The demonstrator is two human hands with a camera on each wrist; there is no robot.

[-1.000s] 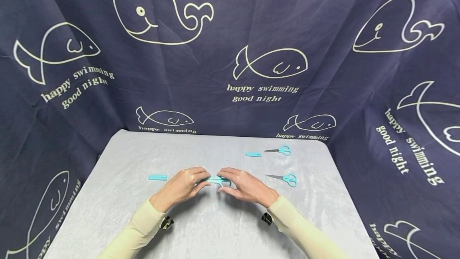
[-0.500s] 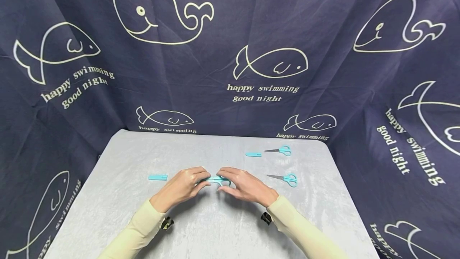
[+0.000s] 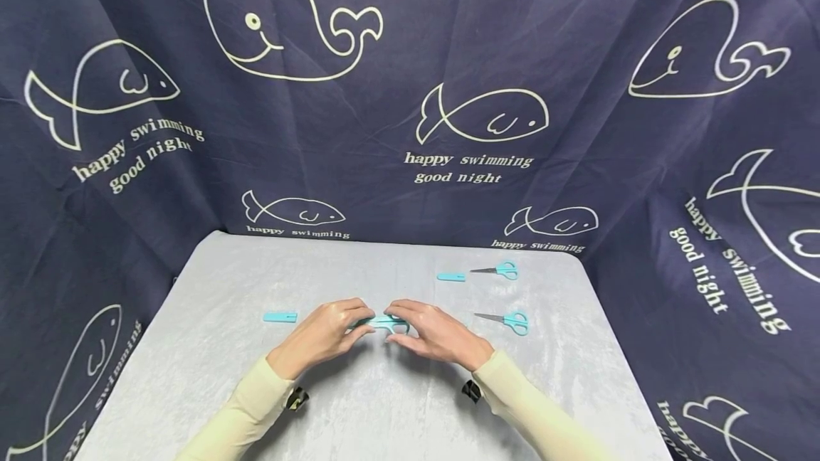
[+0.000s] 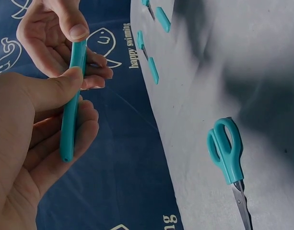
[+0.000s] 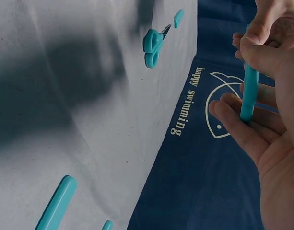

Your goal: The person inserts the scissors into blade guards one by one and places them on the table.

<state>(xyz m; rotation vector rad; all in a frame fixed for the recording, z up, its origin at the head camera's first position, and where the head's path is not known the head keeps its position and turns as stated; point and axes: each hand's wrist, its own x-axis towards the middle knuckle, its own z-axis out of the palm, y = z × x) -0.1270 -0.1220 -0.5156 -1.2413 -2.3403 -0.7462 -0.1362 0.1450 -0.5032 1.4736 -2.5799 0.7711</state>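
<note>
A pair of turquoise-handled scissors is held level between both hands at mid-table. Its left part is a turquoise blade cover, which the left hand pinches between thumb and fingers. On the right, the right hand grips the handle end, its thumb below and fingers above. Bare metal does not show on this pair; the blades are hidden by the cover and fingers. In the right wrist view the handle appears edge-on under the thumb.
Two uncovered scissors lie on the right: a far pair and a nearer pair. One loose cover lies beside the far pair, another cover left of the left hand. Dark printed curtain surrounds the grey-covered table.
The right hand has shifted very slightly left, still on the handles, while the left hand keeps its pinch. The head view has tilted a little; the loose scissors and covers stay put.
</note>
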